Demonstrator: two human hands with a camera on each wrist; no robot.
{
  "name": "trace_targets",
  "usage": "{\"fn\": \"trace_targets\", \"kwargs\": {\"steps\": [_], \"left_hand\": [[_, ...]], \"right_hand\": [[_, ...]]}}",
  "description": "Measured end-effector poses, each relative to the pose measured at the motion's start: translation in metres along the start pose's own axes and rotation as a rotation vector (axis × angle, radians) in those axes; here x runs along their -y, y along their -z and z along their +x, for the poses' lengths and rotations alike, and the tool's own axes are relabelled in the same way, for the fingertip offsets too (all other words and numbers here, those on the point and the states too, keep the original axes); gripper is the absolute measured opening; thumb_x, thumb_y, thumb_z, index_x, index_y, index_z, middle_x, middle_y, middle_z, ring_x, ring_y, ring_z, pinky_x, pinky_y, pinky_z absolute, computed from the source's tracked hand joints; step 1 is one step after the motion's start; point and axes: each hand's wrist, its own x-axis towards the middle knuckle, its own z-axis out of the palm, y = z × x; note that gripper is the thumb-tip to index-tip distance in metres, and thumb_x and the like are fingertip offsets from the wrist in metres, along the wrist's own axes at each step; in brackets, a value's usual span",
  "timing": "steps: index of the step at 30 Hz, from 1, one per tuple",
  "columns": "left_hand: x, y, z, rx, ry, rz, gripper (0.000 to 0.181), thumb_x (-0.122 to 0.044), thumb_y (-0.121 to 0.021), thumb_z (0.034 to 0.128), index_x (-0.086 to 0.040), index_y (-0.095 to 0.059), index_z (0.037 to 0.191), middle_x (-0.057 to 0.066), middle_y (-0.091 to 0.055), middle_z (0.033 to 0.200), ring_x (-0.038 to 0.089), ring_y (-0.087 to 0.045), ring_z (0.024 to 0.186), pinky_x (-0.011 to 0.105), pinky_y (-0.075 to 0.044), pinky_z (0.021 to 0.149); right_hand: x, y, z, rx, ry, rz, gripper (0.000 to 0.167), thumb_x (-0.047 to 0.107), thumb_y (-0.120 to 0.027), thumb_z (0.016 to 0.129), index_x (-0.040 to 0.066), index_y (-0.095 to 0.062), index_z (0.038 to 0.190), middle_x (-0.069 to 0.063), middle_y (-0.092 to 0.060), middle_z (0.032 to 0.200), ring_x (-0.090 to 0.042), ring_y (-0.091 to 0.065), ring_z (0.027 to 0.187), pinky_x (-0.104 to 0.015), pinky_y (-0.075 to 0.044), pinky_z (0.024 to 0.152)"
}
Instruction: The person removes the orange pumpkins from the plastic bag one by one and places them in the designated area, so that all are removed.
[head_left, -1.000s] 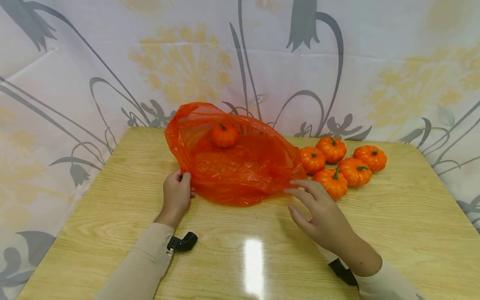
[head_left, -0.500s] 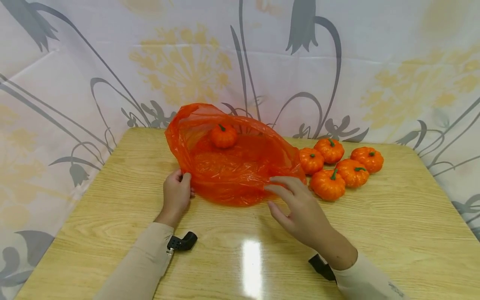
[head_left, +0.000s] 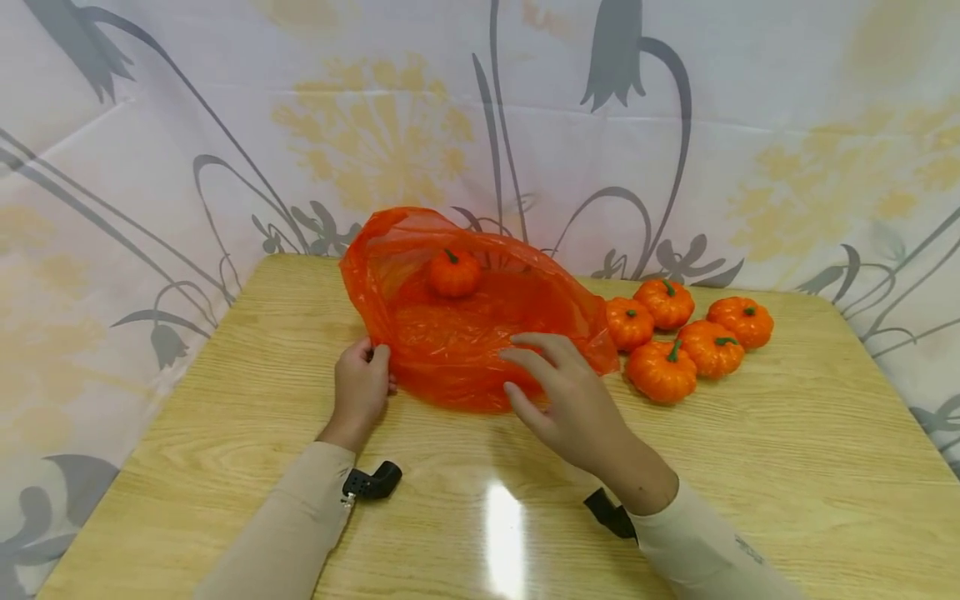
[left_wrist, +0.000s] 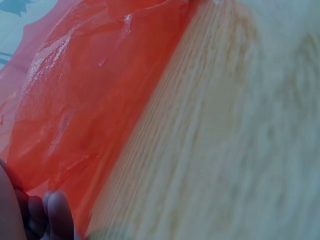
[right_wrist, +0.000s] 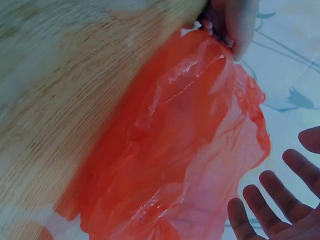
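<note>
A thin orange plastic bag [head_left: 450, 379] lies on the table with its mouth spread wide. Inside it, toward the back, sits a small orange pumpkin [head_left: 454, 274] with a green stem. My left hand [head_left: 362, 385] pinches the bag's left edge between thumb and fingers; the left wrist view shows those fingertips [left_wrist: 61, 212] at the film. Over the bag's front right side hovers my right hand [head_left: 573, 404], its fingers spread and holding nothing. In the right wrist view the right hand's fingers [right_wrist: 277, 195] are extended, apart from the bag.
Several more small pumpkins [head_left: 663, 372] are grouped on the table just right of the bag. The wooden table [head_left: 225, 400] ends at a flower-printed cloth [head_left: 420, 108] behind. A black wrist camera mount [head_left: 373, 482] juts from the left sleeve.
My right hand has moved left, from near the pumpkin group to over the bag's front. The left hand keeps its pinch on the bag, and the pumpkins have stayed put.
</note>
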Motion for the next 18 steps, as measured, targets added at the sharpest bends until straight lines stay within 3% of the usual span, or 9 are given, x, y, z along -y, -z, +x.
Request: {"fn": "trace_targets", "kwargs": {"steps": [8,18], "left_hand": [[0.000,0.004,0.000,-0.005,0.017,-0.012,0.024,-0.016,-0.047,0.0967,-0.003,-0.055,0.078,0.006,-0.053,0.059,0.015,-0.055,0.045,0.027,-0.052,0.044],[0.000,-0.001,0.000,-0.011,-0.016,-0.039,0.023,-0.014,-0.048,0.0951,-0.003,-0.056,0.077,0.005,-0.052,0.058,0.015,-0.053,0.043,0.027,-0.051,0.042]], "right_hand": [[0.005,-0.007,0.028,0.089,-0.020,-0.027,0.039,0.022,-0.067,0.092,0.013,-0.063,0.131,-0.011,-0.058,0.135,-0.029,-0.053,0.125,-0.046,-0.049,0.105],[0.003,-0.015,0.066,0.261,0.026,-0.178,0.043,0.027,-0.064,0.095,0.013,-0.060,0.136,-0.013,-0.057,0.137,-0.032,-0.054,0.123,-0.048,-0.049,0.104]]}}
